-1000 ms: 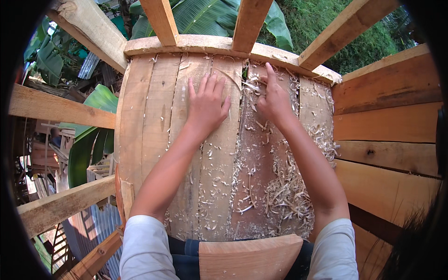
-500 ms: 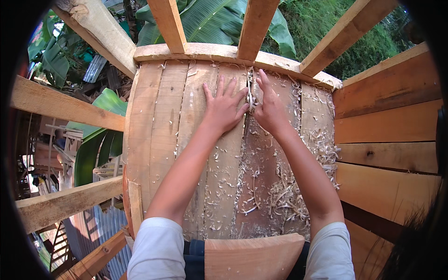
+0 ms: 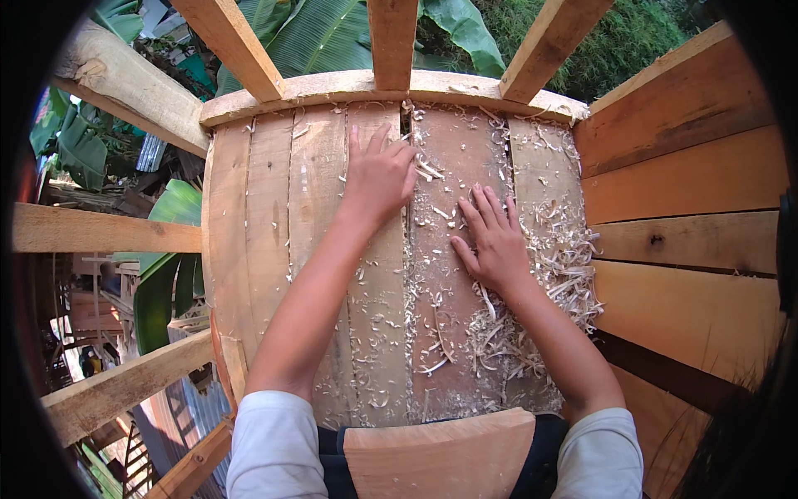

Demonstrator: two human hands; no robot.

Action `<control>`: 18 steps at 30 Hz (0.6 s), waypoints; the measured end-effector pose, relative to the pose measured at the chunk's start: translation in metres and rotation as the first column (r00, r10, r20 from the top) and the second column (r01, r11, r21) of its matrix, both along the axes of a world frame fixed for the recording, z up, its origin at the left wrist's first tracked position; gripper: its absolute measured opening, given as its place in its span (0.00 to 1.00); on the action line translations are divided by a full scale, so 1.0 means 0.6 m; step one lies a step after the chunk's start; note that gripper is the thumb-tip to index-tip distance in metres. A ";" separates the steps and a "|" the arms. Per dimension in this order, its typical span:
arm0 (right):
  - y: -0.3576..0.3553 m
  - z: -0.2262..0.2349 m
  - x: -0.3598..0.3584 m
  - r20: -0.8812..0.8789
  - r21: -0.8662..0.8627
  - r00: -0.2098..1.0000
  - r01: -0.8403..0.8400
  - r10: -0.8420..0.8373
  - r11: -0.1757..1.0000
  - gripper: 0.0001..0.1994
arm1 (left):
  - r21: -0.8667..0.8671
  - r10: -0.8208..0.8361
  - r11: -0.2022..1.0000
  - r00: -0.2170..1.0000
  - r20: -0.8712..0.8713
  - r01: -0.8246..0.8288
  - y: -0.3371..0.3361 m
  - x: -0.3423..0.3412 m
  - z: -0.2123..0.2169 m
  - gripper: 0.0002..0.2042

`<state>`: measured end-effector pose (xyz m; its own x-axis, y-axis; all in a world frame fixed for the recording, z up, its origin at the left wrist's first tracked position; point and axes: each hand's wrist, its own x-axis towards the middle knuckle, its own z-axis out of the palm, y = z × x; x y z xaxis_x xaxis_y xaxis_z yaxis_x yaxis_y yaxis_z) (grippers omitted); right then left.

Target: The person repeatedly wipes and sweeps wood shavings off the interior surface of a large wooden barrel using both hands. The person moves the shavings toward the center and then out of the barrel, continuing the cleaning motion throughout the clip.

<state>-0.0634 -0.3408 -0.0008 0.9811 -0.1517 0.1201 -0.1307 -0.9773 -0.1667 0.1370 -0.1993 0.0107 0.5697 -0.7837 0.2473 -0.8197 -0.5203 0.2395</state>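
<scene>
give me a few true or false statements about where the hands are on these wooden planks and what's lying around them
1. Both hands lie flat on the wooden planks. True.
2. The left hand holds a hammer. False: it is empty, palm down on the planks.
3. Wood shavings lie thickest near the right hand. True.
4. The right hand is farther up the planks than the left. False: the left hand reaches farther up.
5. Green leaves show beyond the beams. True.

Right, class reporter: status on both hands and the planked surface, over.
Left hand flat, open on the plank surface. Right hand flat, fingers spread, beside the seam. Wood shavings litter the right side; nothing held.
</scene>
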 end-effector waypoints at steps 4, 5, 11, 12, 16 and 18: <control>0.001 -0.003 0.005 0.034 0.022 0.999 0.034 -0.034 0.999 0.30 | -0.020 0.026 1.000 0.989 0.148 -0.024 -0.009 -0.014 0.011 0.17; 0.000 -0.005 0.005 0.042 0.020 0.998 0.037 -0.038 0.999 0.30 | -0.056 0.032 0.998 0.990 0.140 -0.024 -0.011 -0.021 0.014 0.17; 0.000 -0.004 0.002 0.070 0.027 0.996 0.052 -0.053 0.998 0.30 | 0.042 -0.151 0.988 0.983 0.104 0.148 -0.011 -0.030 -0.016 0.15; 0.000 -0.004 0.002 0.071 0.032 0.996 0.052 -0.054 0.998 0.30 | 0.026 -0.128 0.992 0.988 0.087 0.126 -0.009 -0.012 -0.021 0.14; 0.002 -0.007 0.005 0.106 0.037 0.993 0.053 -0.057 0.998 0.30 | -0.078 -0.045 0.996 0.999 0.031 0.047 -0.009 0.029 -0.020 0.08; 0.003 -0.013 0.002 0.108 0.036 0.993 0.054 -0.058 0.998 0.30 | -0.127 -0.003 0.992 0.999 -0.035 -0.002 -0.017 0.044 -0.032 0.07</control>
